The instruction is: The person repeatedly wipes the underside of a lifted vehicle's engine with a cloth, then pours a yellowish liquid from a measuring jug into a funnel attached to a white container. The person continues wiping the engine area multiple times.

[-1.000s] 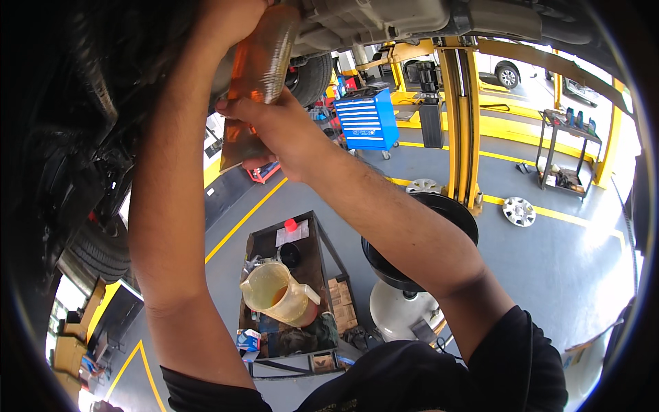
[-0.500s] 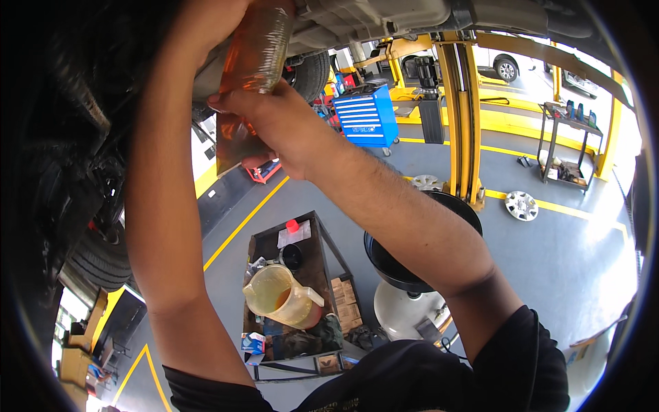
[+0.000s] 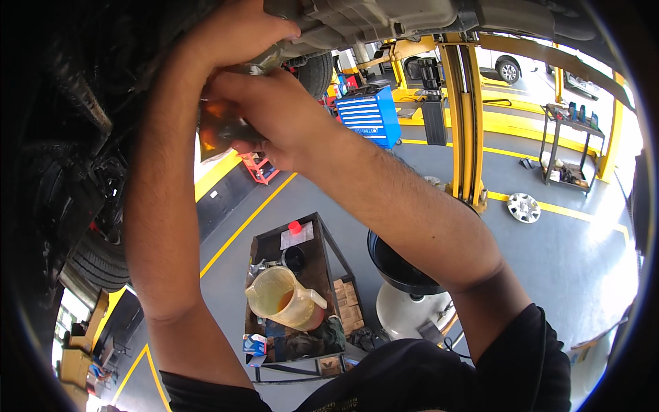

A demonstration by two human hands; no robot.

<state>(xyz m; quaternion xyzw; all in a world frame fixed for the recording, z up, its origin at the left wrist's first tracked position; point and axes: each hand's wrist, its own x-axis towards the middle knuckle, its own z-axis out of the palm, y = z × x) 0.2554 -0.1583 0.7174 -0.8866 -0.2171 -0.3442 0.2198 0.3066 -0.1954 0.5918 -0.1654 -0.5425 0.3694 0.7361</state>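
Metal exhaust pipe (image 3: 223, 127), rust-tinted and shiny, sits overhead against the dark underside of the raised car (image 3: 384, 17), upper left of view. Only a short stretch shows, below and between the two hands.

Both arms reach straight up from the lower edge. Right hand (image 3: 271, 113) is wrapped over the pipe, fingers curled closed around it, thumb side toward the camera. Left hand (image 3: 237, 31) sits just above, fingers bent and closed over the pipe's upper end where it meets the underbody; what lies under the palm is hidden.

Against half a second ago: the ribbed flexible section seen then is now covered, the hands have drawn closer together, and the pipe shows less of its length.

Below: a tool cart (image 3: 322, 240) carrying a translucent measuring jug (image 3: 285, 299) with amber liquid; a black oil drain pan (image 3: 398, 264) on a pale stand just beside it; yellow lift post (image 3: 463, 117); blue tool chest (image 3: 371, 117) further off.
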